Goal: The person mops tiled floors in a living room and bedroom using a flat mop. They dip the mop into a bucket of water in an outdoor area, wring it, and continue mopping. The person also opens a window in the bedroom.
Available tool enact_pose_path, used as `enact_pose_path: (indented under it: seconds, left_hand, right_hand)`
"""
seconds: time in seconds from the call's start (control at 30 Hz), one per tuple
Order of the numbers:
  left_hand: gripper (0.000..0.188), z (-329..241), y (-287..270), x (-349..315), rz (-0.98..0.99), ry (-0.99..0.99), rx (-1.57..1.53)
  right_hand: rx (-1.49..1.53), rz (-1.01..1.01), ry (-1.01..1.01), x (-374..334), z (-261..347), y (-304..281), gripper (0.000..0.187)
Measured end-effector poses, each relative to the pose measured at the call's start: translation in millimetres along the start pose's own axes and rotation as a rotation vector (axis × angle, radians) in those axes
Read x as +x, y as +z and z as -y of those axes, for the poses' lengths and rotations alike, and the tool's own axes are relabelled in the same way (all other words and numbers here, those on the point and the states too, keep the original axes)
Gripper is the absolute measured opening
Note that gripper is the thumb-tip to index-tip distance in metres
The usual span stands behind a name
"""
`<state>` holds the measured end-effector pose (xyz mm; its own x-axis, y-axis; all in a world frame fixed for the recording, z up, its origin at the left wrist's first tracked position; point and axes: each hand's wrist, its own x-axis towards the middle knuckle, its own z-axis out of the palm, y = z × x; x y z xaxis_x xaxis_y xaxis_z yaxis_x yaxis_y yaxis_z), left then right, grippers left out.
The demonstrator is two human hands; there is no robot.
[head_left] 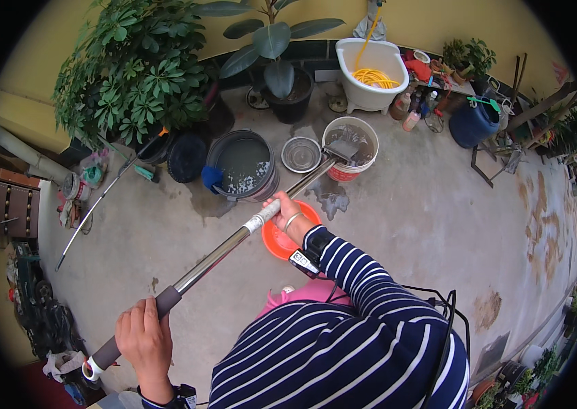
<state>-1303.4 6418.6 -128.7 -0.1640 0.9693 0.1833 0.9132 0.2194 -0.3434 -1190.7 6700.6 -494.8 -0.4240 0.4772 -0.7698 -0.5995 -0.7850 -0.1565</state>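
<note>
A long mop (212, 262) with a shiny metal pole slants from my lower left up toward the white bucket (347, 173). My left hand (144, 341) is wrapped around its dark grip near the end, by a white hanging loop. Farther up, my right hand (283, 217) closes on the white collar of the pole. The flat grey mop head (343, 149) rests at or just inside the bucket's rim, above murky water. Under my right hand, an orange basin (277, 244) stands on the floor, partly hidden by the hand and pole.
Left of the white bucket are a round metal lid-like dish (301, 155) and a dark tub (242, 165) of soapy water with a blue cloth on its rim. A white bathtub (372, 73) holds a yellow hose. A blue barrel (474, 123) and potted plants line the wall. Another pole (97, 202) leans left.
</note>
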Motion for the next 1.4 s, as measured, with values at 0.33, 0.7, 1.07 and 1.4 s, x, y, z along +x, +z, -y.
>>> enact_pose_path:
  seconds: [0.33, 0.7, 1.07, 1.4]
  left_hand:
    - [0.070, -64, 20, 75, -0.019, -0.183, -1.187]
    - [0.051, -84, 18, 140, -0.523, 0.220, -1.628]
    - [0.027, -130, -5, 239, -0.452, 0.471, -2.022]
    - [0.026, -158, -25, 277, -0.620, 0.353, -2.017]
  right_hand:
    - [0.173, -0.070, -0.035, 45, 100, -12, 0.020]
    - [0.535, 0.036, 0.008, 42, 132, -14, 0.021]
    - [0.491, 0.011, 0.124, 51, 173, 17, 0.020]
    - [0.424, -0.073, 0.144, 40, 222, 43, 0.015]
